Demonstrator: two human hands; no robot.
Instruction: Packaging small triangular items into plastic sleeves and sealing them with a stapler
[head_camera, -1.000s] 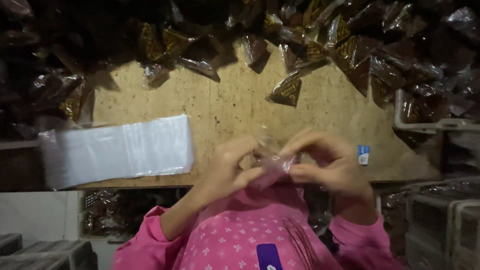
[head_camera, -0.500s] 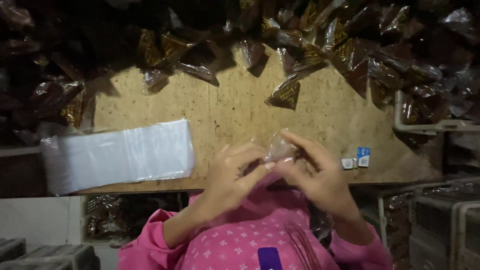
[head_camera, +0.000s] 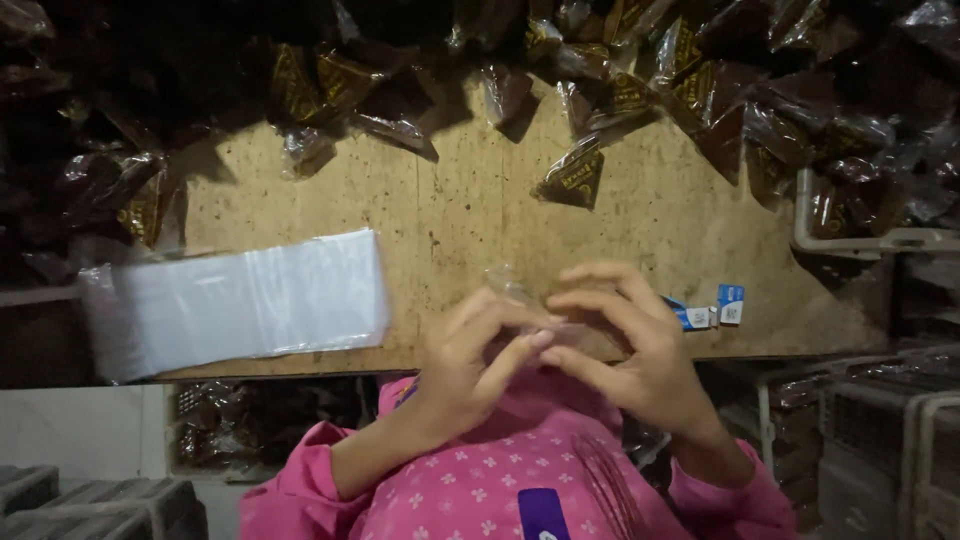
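Note:
My left hand (head_camera: 470, 362) and my right hand (head_camera: 632, 350) meet over the near edge of a wooden table (head_camera: 450, 200). Together they pinch a small clear plastic bag (head_camera: 518, 296), whose crinkled top pokes up above my fingertips. Whether anything is inside the bag cannot be made out. My pink patterned sleeves and top fill the bottom of the view. To the left of my hands lies a thick stack of clear plastic bags (head_camera: 240, 298).
A heap of dark brown and gold triangular wrapped packets (head_camera: 700, 90) runs along the far side of the table. One packet (head_camera: 575, 175) lies apart near the middle. Two small blue and white tags (head_camera: 712, 310) rest by my right hand. Plastic crates (head_camera: 880, 440) stand at the lower right.
My hands have drawn closer together and lifted slightly over the table edge, still working the clear bag between the fingers. The blue and white tags have come into sight beside my right hand.

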